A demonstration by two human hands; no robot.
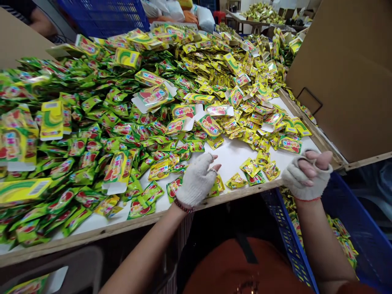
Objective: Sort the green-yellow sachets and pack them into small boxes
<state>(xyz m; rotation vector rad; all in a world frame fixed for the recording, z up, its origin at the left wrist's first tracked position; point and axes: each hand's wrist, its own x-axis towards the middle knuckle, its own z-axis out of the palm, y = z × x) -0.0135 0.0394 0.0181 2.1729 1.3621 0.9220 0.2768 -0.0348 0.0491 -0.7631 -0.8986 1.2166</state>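
Note:
My left hand, in a white fingerless glove, is low over the table near its front edge. Two of its bare fingertips point right and stand apart; I see nothing held between them. Small yellow candy packets lie just right of it, and green candy packets are on its left. My right hand, gloved the same way, is at the table's right front corner above a blue crate. Its fingers are curled in with the thumb against them, and whatever they may hold is hidden.
Green packets heap up on the left, yellow packets at the back right. Printed cardboard boxes lie among them. A brown cardboard sheet stands at the right beside a wooden edge strip. Another person's arm shows at the far left.

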